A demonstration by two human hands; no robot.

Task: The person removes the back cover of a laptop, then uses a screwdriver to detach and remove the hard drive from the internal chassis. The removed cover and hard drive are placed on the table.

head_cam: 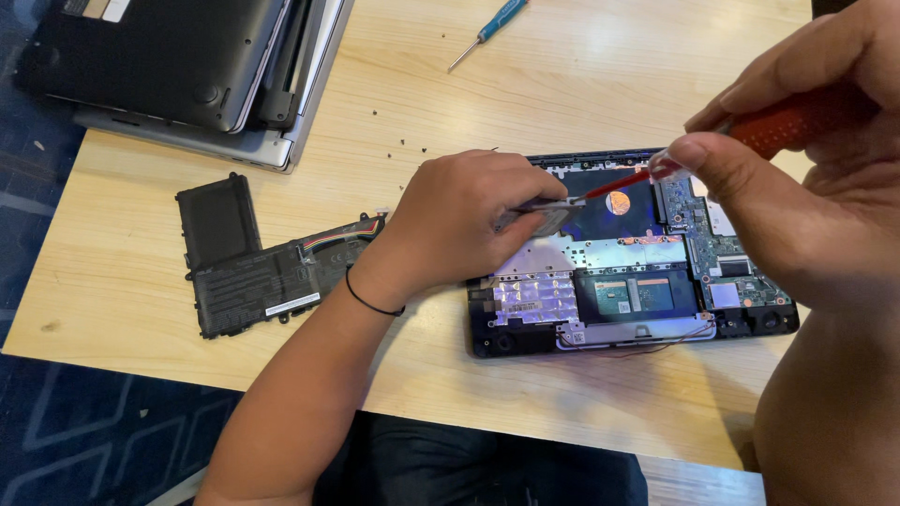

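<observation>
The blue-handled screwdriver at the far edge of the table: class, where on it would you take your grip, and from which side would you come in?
Grip the blue-handled screwdriver by its thick blue handle, not the thin metal shaft. It lies flat and slanted, handle toward the far edge, tip toward the loose screws. Come from above; bare table lies on both sides of it.

A pale wooden table [562, 84] stands on dark blue patterned carpet [84, 440].

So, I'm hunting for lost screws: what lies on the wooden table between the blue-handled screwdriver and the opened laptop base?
In the head view, small dark screws lie scattered on bare wood between blue-handled screwdriver and opened laptop base.
</observation>
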